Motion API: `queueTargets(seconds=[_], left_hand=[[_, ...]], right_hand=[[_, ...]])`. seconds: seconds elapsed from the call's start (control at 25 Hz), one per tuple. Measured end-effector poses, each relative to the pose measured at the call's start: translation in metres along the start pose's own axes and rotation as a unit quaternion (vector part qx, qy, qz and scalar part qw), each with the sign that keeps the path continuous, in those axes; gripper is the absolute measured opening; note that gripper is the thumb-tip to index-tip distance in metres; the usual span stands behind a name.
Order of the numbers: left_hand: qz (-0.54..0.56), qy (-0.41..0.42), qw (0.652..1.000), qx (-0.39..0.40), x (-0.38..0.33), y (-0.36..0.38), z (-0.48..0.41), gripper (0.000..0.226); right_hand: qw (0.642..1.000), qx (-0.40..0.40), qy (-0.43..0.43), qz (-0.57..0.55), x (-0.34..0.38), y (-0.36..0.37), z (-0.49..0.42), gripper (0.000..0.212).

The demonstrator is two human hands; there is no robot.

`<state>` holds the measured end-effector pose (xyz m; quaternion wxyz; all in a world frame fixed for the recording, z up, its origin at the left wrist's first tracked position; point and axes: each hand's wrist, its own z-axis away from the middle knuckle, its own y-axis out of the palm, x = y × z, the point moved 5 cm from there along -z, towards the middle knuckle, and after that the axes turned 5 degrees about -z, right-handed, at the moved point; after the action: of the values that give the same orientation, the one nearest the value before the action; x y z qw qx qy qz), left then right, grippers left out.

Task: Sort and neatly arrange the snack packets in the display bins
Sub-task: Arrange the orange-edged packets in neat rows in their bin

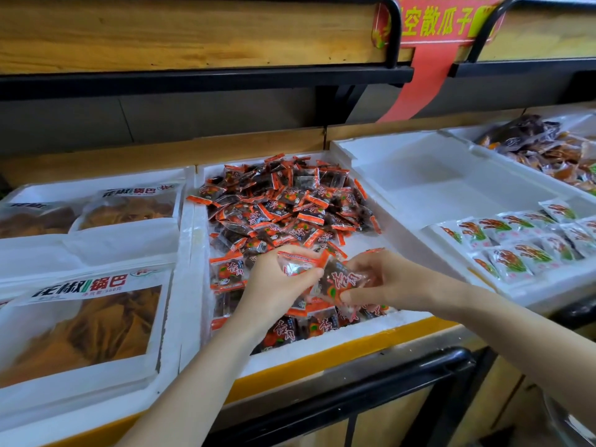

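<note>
We see glossy, crinkled plastic snack packets (pixel 283 208) in a matt, grainy white foam bin (pixel 193 253). Above it, the shelf (pixel 193 30) shows grained wood edged in smooth black metal.

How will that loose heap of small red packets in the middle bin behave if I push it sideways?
The heap would probably scatter and slide rather than shift as one, since the packets lie loose at all angles. Their glossy film looks slippery. Each seems light: the left hand pinches a packet with fingertips alone.

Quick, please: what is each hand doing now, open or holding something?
Left hand: pinches a red-edged packet.
Right hand: holds a dark packet.
</note>
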<state>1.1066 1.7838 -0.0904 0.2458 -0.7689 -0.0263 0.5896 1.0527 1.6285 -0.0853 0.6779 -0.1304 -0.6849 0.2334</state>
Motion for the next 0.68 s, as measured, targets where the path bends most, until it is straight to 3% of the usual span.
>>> queueTargets(seconds=[0.12, 0.2, 0.32, 0.44, 0.56, 0.68], left_hand=[[-0.056, 0.034, 0.998, -0.013, -0.011, 0.005, 0.001, 0.017], [-0.056, 0.024, 0.998, -0.029, -0.012, 0.002, -0.001, 0.019], [-0.008, -0.009, 1.000, -0.025, -0.004, -0.003, -0.004, 0.027], [0.000, -0.023, 0.999, -0.041, 0.002, -0.008, -0.003, 0.049], [-0.033, 0.009, 0.997, -0.064, 0.001, -0.012, 0.001, 0.024], [-0.030, 0.020, 0.997, -0.070, 0.001, -0.016, 0.003, 0.022]], right_hand=[[1.000, 0.012, -0.011, 0.001, 0.004, 0.002, -0.004, 0.018], [0.999, -0.045, 0.010, -0.004, 0.000, -0.008, -0.011, 0.020], [0.984, -0.133, 0.109, 0.037, -0.023, -0.026, -0.022, 0.029], [0.982, -0.095, 0.155, 0.041, -0.043, -0.020, -0.031, 0.027], [0.980, -0.027, 0.187, 0.069, -0.048, -0.006, -0.030, 0.028], [0.975, -0.003, 0.198, 0.103, -0.048, -0.004, -0.029, 0.023]])
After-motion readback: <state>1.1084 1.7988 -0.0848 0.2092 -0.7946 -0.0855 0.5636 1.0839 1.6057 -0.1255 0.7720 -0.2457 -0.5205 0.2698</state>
